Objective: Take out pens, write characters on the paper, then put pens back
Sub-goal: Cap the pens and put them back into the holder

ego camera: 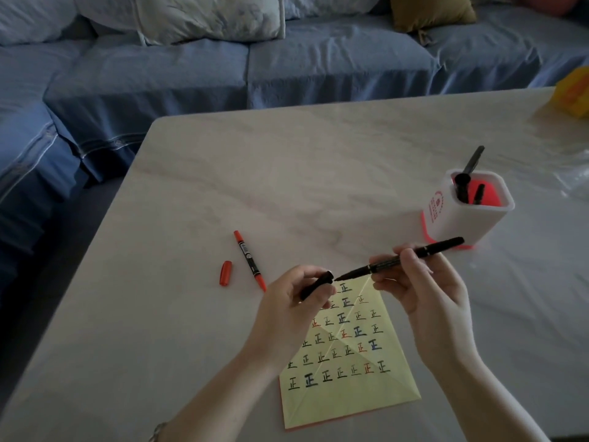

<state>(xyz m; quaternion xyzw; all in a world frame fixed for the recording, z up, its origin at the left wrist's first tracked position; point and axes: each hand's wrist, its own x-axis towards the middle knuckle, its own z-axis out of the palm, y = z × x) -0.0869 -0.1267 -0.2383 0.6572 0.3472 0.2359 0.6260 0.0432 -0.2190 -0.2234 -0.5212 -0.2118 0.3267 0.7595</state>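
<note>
Yellow paper [347, 362], nearest on the worktop [223, 186], carries rows of characters, so writing looks largely done. Above its far edge the left hand [287, 311] pinches a black cap [315, 285] just off the tip of the black pen [398, 258] gripped by the right hand [424, 291]. Farther left the red pen [249, 260] lies uncapped beside its red cap [225, 273]; neither pen is yet in the pen holder [465, 218] beyond.

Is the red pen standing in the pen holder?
No, the red pen lies on the table beside its loose cap, apart from the holder.
</note>
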